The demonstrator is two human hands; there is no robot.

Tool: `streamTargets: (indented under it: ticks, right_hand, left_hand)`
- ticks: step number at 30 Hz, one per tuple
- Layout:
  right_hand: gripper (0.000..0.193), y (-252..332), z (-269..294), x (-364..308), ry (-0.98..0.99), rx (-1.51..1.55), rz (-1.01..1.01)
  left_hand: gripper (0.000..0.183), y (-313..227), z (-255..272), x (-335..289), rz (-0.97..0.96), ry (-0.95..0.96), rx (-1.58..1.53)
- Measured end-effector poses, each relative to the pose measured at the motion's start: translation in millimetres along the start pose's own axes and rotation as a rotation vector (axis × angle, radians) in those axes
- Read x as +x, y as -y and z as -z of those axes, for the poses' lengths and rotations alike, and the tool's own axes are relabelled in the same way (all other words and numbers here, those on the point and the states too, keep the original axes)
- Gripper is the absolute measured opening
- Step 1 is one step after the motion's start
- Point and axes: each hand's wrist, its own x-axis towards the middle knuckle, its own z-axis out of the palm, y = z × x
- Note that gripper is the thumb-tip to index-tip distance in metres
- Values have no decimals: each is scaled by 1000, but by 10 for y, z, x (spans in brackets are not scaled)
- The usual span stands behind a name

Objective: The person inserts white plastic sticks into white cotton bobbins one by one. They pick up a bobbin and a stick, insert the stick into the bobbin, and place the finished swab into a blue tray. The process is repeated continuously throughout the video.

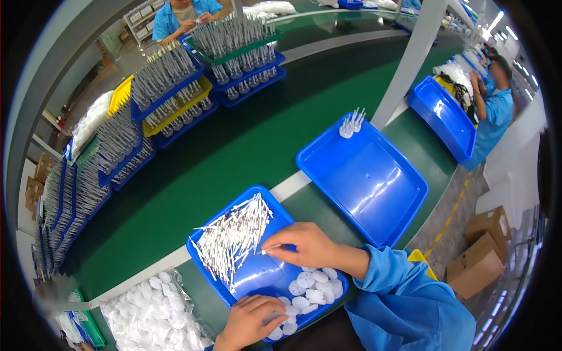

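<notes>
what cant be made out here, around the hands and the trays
All in the head view:
- Left hand: whether it grips any white discs; its own fingers hide this.
- Right hand: the pinched thin piece is too small and partly finger-covered to show its full shape.
- Thin white rods: their number; they overlap.
- Clear plastic bag of white pieces: its near end, cut off by the lower edge.

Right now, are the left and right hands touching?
Apart: the head view shows bare blue tray between the left hand and the right hand.
</notes>
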Motion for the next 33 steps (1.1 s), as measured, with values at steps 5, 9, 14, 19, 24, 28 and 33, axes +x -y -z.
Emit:
streamTargets:
  ticks: [5, 9, 14, 19, 24, 28, 33]
  right_hand:
    - [16, 13, -13, -48, -26, 226, -139]
    - [16, 83, 20, -23, -41, 290, -173]
    - [16, 437, 70, 215, 38, 470, -206]
    - [13, 373, -139, 530, -42, 328, 55]
    - [18, 180, -229, 315, 39, 285, -52]
    - [24, 161, -289, 301, -21, 132, 26]
    - [21, 166, -245, 330, 41, -155, 146]
  left_hand:
    - [24, 90, 23, 132, 144, -135, -152]
    - [32, 258, 75, 187, 67, -277, -91]
    - [22, 402, 156, 437, -84, -621, -28]
    - [14, 690, 134, 746, -71, -824, -842]
    - [33, 751, -6, 732, -24, -834, -804]
    - [45, 743, 26, 726, -27, -782, -715]
    - [40, 704, 45, 732, -25, -808, -772]
